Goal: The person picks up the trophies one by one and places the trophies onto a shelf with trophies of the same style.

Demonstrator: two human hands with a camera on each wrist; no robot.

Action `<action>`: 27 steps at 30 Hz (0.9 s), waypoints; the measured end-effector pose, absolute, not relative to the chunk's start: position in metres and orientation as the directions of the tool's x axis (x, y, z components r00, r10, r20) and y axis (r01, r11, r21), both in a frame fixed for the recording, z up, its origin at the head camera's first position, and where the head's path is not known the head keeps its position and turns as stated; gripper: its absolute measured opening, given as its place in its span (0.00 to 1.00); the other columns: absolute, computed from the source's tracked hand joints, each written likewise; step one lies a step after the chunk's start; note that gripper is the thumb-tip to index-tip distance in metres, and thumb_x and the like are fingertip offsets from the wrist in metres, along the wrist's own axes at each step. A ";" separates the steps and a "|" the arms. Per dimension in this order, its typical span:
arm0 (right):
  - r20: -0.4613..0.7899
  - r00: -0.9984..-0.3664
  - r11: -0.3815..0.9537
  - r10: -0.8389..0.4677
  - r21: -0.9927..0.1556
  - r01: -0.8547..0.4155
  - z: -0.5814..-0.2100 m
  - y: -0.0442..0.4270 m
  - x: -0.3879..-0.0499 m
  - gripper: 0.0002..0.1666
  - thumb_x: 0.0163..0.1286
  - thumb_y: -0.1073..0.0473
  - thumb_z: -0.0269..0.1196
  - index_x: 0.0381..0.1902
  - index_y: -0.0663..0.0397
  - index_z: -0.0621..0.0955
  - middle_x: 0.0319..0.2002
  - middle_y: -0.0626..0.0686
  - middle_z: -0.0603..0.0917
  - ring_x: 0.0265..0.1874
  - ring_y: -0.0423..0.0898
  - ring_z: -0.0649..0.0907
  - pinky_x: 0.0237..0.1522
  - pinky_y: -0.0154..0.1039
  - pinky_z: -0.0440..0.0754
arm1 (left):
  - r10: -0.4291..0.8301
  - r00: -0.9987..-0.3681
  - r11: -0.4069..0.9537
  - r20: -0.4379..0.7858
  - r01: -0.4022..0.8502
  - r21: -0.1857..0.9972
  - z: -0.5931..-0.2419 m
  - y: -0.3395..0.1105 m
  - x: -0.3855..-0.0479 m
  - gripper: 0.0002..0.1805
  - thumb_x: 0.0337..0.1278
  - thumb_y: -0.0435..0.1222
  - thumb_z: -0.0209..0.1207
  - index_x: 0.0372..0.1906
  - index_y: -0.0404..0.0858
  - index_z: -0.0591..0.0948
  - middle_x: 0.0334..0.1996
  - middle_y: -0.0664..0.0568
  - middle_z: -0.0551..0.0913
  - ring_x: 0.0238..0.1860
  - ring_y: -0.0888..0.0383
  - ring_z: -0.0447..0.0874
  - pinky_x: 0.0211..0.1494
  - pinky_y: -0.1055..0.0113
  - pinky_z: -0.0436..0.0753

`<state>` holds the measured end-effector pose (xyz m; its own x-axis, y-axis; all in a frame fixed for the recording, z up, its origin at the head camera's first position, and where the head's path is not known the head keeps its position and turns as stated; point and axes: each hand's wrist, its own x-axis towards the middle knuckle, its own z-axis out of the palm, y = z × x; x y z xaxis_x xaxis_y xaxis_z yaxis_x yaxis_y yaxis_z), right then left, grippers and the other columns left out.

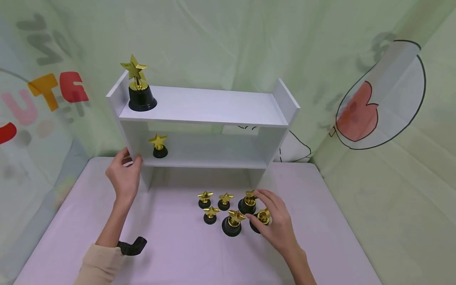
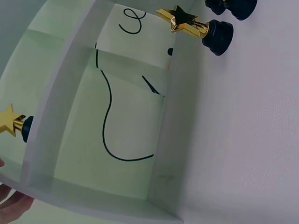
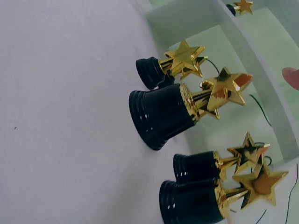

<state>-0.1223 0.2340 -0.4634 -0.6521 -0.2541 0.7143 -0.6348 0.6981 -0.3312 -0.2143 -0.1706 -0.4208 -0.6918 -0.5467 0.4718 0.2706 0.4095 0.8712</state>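
Observation:
My left hand (image 1: pixel 124 176) grips the left side panel of a white two-tier shelf (image 1: pixel 213 105), its fingertips (image 2: pixel 16 205) at the panel's edge in the left wrist view. My right hand (image 1: pixel 279 223) hovers over the right end of a group of star trophies, thumb and fingers spread apart. A gold star trophy with a black base (image 1: pixel 255 226) is partly hidden behind that hand. Close by stand a back trophy (image 1: pixel 247 206) and a front trophy (image 1: pixel 231 226). In the right wrist view, one fingertip (image 3: pixel 292 78) shows apart from the trophies.
A large star trophy (image 1: pixel 142 97) stands at the top tier's left end. On the tier below is a small one (image 1: pixel 160 151). Several small trophies, including one (image 1: pixel 210 217), stand on the white table (image 1: pixel 171 245) before the shelf. Printed curtains hang around.

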 end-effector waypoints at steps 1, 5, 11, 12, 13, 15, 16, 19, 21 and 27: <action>0.700 -0.674 0.701 -0.235 -0.359 -0.617 -0.466 0.237 -0.121 0.42 0.70 0.32 0.62 0.63 0.62 0.80 0.60 0.63 0.82 0.63 0.59 0.77 0.74 0.25 0.60 | -0.546 -0.689 0.414 0.478 0.274 0.868 -0.421 -0.171 -0.214 0.15 0.63 0.28 0.61 0.53 0.31 0.87 0.44 0.37 0.89 0.35 0.71 0.80 0.38 0.85 0.76; 0.669 -0.725 0.698 -0.163 -0.441 -0.565 -0.474 0.249 -0.117 0.44 0.63 0.39 0.74 0.66 0.63 0.78 0.62 0.62 0.81 0.64 0.57 0.78 0.71 0.23 0.63 | -0.542 -0.676 0.427 0.498 0.289 0.857 -0.421 -0.174 -0.215 0.14 0.63 0.28 0.61 0.52 0.30 0.87 0.43 0.36 0.89 0.33 0.75 0.80 0.37 0.86 0.76; 0.601 -0.797 0.702 -0.057 -0.544 -0.460 -0.485 0.259 -0.113 0.49 0.44 0.66 0.83 0.67 0.61 0.77 0.61 0.60 0.83 0.61 0.56 0.79 0.67 0.18 0.65 | -0.545 -0.681 0.426 0.490 0.278 0.861 -0.420 -0.176 -0.215 0.14 0.64 0.28 0.61 0.52 0.30 0.87 0.43 0.36 0.89 0.34 0.76 0.79 0.39 0.86 0.75; 0.579 -0.815 0.698 -0.035 -0.569 -0.434 -0.488 0.260 -0.113 0.49 0.45 0.67 0.83 0.67 0.60 0.77 0.61 0.59 0.83 0.60 0.55 0.80 0.65 0.17 0.66 | -0.545 -0.683 0.427 0.487 0.274 0.862 -0.421 -0.176 -0.215 0.14 0.64 0.28 0.61 0.53 0.30 0.87 0.43 0.36 0.89 0.34 0.76 0.79 0.39 0.86 0.75; 0.552 -0.834 0.689 -0.013 -0.599 -0.408 -0.490 0.261 -0.112 0.48 0.45 0.67 0.83 0.67 0.59 0.77 0.61 0.59 0.83 0.60 0.55 0.80 0.64 0.17 0.67 | -0.544 -0.685 0.428 0.485 0.271 0.862 -0.421 -0.177 -0.215 0.14 0.65 0.29 0.61 0.53 0.30 0.87 0.44 0.36 0.89 0.34 0.76 0.79 0.39 0.86 0.75; 0.500 -0.866 0.666 0.028 -0.655 -0.356 -0.497 0.263 -0.112 0.47 0.47 0.67 0.83 0.67 0.58 0.77 0.60 0.58 0.84 0.58 0.54 0.82 0.62 0.17 0.70 | -0.542 -0.688 0.429 0.482 0.267 0.863 -0.421 -0.177 -0.215 0.14 0.65 0.29 0.62 0.53 0.30 0.87 0.44 0.36 0.89 0.34 0.75 0.79 0.39 0.87 0.75; 0.471 -0.881 0.651 0.050 -0.684 -0.329 -0.500 0.264 -0.112 0.47 0.48 0.67 0.82 0.67 0.58 0.77 0.60 0.58 0.85 0.57 0.54 0.82 0.61 0.18 0.71 | -0.542 -0.689 0.428 0.481 0.266 0.864 -0.421 -0.177 -0.215 0.15 0.65 0.29 0.62 0.54 0.30 0.87 0.44 0.35 0.89 0.34 0.75 0.79 0.39 0.87 0.75; 0.384 -0.916 0.616 0.111 -0.750 -0.240 -0.512 0.267 -0.112 0.46 0.49 0.66 0.82 0.66 0.60 0.76 0.58 0.58 0.86 0.55 0.48 0.85 0.57 0.20 0.76 | -0.537 -0.693 0.430 0.482 0.267 0.862 -0.421 -0.177 -0.216 0.15 0.65 0.29 0.62 0.54 0.30 0.87 0.44 0.35 0.89 0.34 0.76 0.79 0.39 0.87 0.75; 0.326 -0.934 0.608 0.145 -0.774 -0.175 -0.520 0.269 -0.112 0.45 0.50 0.65 0.82 0.66 0.60 0.77 0.58 0.58 0.86 0.53 0.39 0.85 0.55 0.22 0.79 | -0.532 -0.694 0.432 0.485 0.270 0.860 -0.421 -0.177 -0.216 0.15 0.65 0.29 0.62 0.54 0.31 0.87 0.44 0.35 0.89 0.35 0.76 0.79 0.39 0.87 0.75; 0.226 -0.961 0.587 0.157 -0.805 -0.093 -0.538 0.274 -0.111 0.37 0.52 0.63 0.81 0.60 0.58 0.81 0.56 0.58 0.87 0.51 0.36 0.85 0.57 0.29 0.82 | -0.526 -0.696 0.443 0.489 0.266 0.856 -0.422 -0.178 -0.216 0.15 0.65 0.29 0.63 0.55 0.33 0.87 0.45 0.36 0.89 0.35 0.77 0.78 0.39 0.88 0.75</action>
<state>-0.1114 0.2739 -0.5383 -0.9613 0.1571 0.2261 -0.0934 0.5865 -0.8045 -0.2159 -0.1777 -0.4224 -0.6960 -0.5261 0.4887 0.2659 0.4434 0.8560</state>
